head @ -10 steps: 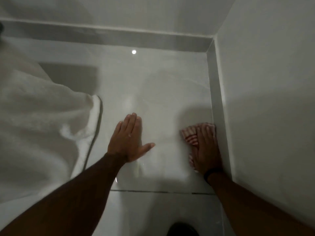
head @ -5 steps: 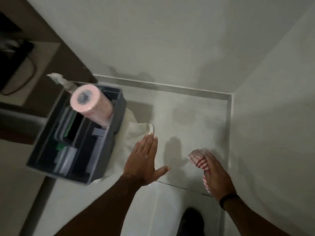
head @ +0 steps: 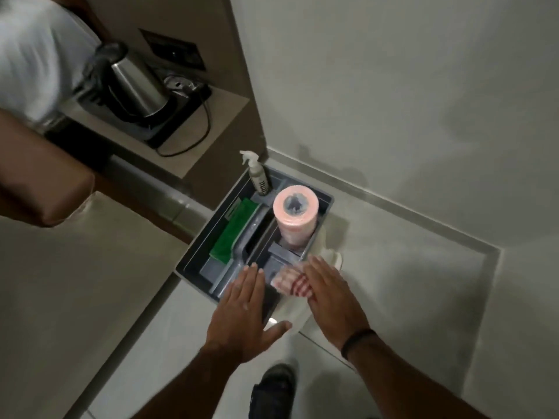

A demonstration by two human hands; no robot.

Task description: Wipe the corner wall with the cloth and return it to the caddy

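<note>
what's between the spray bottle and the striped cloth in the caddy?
In the head view, the pink roll stands upright between the spray bottle and the striped cloth, which the right hand holds over the caddy.

Caddy (head: 199, 255) sits on floor against wall base. Inside: roll (head: 295, 213) at 1 o'clock, spray bottle (head: 258, 176) at 12, pad (head: 233, 234) at 9, cloth (head: 292, 282) at 5. Kettle (head: 133, 83) on shelf, 11 o'clock of caddy.
</note>
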